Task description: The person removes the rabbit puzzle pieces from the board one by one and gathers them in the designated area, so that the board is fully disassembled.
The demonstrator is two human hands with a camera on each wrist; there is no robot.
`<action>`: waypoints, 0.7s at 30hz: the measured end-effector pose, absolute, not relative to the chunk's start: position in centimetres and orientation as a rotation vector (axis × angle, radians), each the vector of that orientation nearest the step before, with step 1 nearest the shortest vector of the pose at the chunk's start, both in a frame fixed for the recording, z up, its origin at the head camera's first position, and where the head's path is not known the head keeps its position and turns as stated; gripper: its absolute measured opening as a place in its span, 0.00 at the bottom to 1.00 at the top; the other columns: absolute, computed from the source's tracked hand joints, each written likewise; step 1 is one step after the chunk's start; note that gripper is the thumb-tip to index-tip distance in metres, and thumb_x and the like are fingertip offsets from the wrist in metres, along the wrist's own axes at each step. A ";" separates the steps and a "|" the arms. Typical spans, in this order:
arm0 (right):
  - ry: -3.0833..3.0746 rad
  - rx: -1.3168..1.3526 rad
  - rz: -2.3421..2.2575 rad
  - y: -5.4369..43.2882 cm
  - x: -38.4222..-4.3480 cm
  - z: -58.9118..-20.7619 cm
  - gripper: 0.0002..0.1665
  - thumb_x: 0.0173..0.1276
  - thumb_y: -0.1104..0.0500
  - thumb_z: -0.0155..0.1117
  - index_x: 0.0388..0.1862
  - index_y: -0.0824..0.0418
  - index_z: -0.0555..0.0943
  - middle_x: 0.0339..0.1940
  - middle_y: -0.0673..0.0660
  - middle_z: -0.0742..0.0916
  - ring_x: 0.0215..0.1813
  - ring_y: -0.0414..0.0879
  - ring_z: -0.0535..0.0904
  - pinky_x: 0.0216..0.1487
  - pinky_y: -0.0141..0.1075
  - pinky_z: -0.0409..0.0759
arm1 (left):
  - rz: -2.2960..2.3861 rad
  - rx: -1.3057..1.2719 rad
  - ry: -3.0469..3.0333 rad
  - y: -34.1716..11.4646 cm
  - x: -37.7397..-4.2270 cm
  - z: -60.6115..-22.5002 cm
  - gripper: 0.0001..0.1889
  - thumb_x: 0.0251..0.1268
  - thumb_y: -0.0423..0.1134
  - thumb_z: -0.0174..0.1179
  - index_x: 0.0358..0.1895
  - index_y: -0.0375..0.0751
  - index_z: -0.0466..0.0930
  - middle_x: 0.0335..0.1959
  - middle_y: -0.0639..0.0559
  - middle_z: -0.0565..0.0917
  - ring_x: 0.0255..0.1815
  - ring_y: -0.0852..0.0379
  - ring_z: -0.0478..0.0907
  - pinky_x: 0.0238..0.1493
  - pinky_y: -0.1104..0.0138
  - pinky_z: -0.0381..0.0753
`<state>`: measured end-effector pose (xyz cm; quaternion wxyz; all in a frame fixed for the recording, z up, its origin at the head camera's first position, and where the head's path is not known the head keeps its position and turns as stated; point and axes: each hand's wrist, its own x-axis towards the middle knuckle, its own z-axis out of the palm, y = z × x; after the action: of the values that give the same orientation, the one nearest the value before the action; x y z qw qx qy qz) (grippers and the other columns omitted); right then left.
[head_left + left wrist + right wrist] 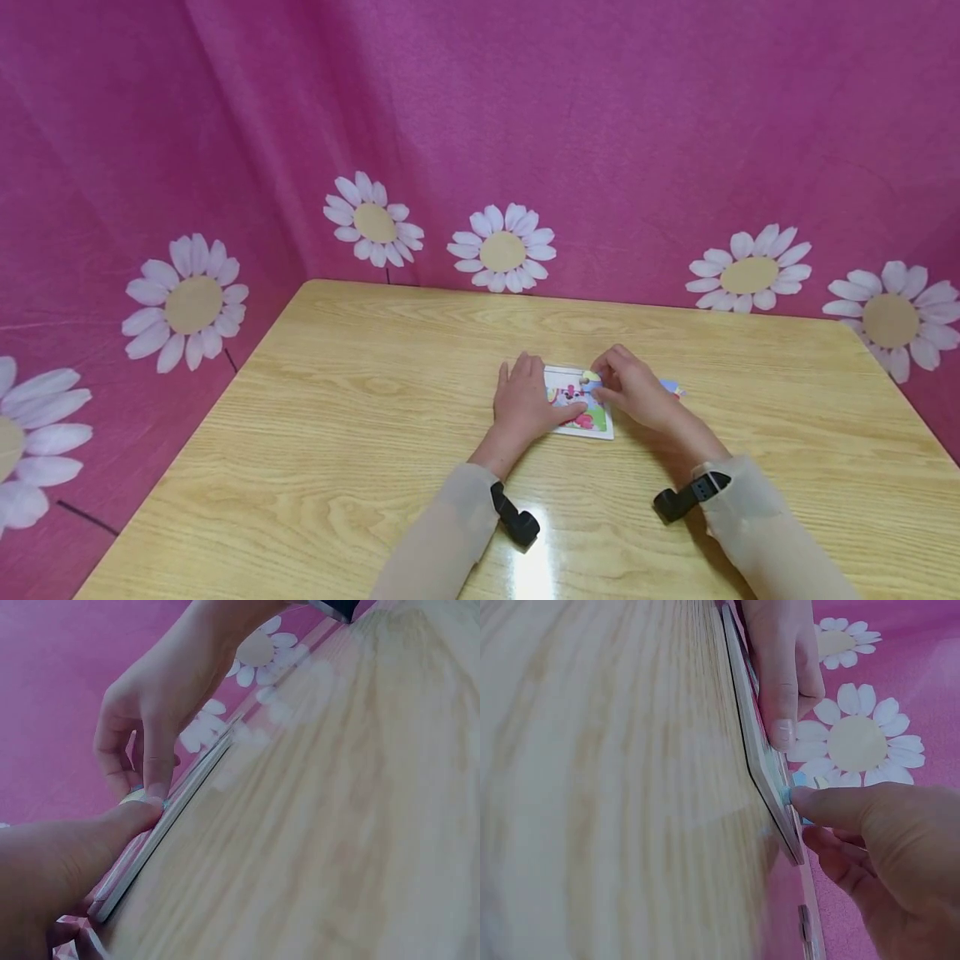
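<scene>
I see the left hand (pixel 522 402) unclenched on the left edge of the board (pixel 560 378), likely steadying it, while the right hand (pixel 634 388) pinches a piece (pixel 591 377) at its back-right corner.

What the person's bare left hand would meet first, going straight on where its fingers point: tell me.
Past the left hand, the yellowish wood-grain table looks free, so first probably the pink fabric curtain, near a white-petalled, yellow-centred daisy print, though depth is hard to judge.
</scene>
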<state>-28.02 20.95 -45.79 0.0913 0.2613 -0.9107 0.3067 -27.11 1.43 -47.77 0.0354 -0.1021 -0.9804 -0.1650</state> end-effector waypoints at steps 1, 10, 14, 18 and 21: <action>-2.702 0.761 0.921 21.0 -28.0 -45.8 0.12 0.59 0.71 0.70 0.40 0.68 0.78 0.35 0.58 0.79 0.37 0.46 0.79 0.37 0.32 0.80 | -0.510 -0.308 -3.016 1.5 -27.1 -47.8 0.47 0.48 0.77 0.59 0.61 0.42 0.67 0.65 0.51 0.72 0.75 0.56 0.61 0.80 0.53 0.53; -2.621 0.695 0.974 21.1 -28.0 -46.3 0.09 0.60 0.74 0.66 0.38 0.67 0.81 0.36 0.60 0.83 0.38 0.51 0.83 0.39 0.35 0.85 | -0.532 -0.256 -3.056 1.7 -26.9 -47.7 0.51 0.48 0.76 0.60 0.67 0.41 0.62 0.72 0.49 0.66 0.78 0.56 0.56 0.81 0.54 0.49; -2.582 0.663 1.008 21.3 -27.9 -46.5 0.09 0.60 0.74 0.67 0.38 0.67 0.82 0.36 0.60 0.84 0.36 0.50 0.83 0.37 0.29 0.83 | -0.529 -0.258 -3.061 1.7 -26.9 -47.8 0.51 0.48 0.76 0.60 0.67 0.41 0.62 0.72 0.49 0.66 0.78 0.56 0.56 0.82 0.53 0.48; -2.576 0.642 1.019 21.6 -27.8 -46.5 0.08 0.60 0.73 0.67 0.38 0.66 0.83 0.36 0.59 0.84 0.36 0.48 0.83 0.38 0.26 0.81 | -0.532 -0.257 -3.057 1.8 -26.9 -47.8 0.51 0.48 0.76 0.60 0.67 0.41 0.61 0.72 0.49 0.66 0.78 0.56 0.56 0.82 0.53 0.49; -2.596 0.616 1.021 21.9 -27.7 -46.4 0.08 0.61 0.72 0.66 0.39 0.66 0.83 0.37 0.59 0.84 0.38 0.46 0.83 0.39 0.24 0.81 | -0.538 -0.256 -3.062 1.7 -27.0 -47.7 0.52 0.48 0.76 0.60 0.68 0.41 0.61 0.73 0.49 0.65 0.78 0.56 0.56 0.82 0.54 0.48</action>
<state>-27.73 21.92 -46.40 0.1417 0.2133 -0.8996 0.3538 -26.96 1.73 -47.74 0.0111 -0.0819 -0.9815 -0.1725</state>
